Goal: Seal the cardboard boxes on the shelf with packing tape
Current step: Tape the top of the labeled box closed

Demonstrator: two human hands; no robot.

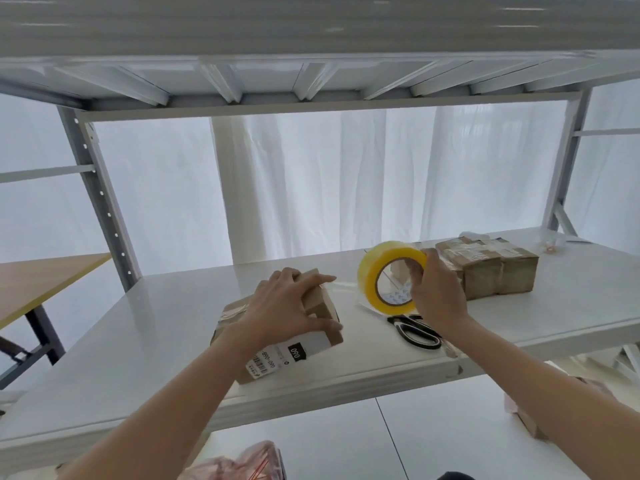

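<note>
Left hand (282,308) fingers (317,281) atop box (320,341); right hand (439,294) grips tape (372,271).

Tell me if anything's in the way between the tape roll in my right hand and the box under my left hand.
Nothing visible blocks it. A strip of clear tape spans the gap from the tape roll to the box. The scissors lie on the shelf nearer you, off that line.
</note>
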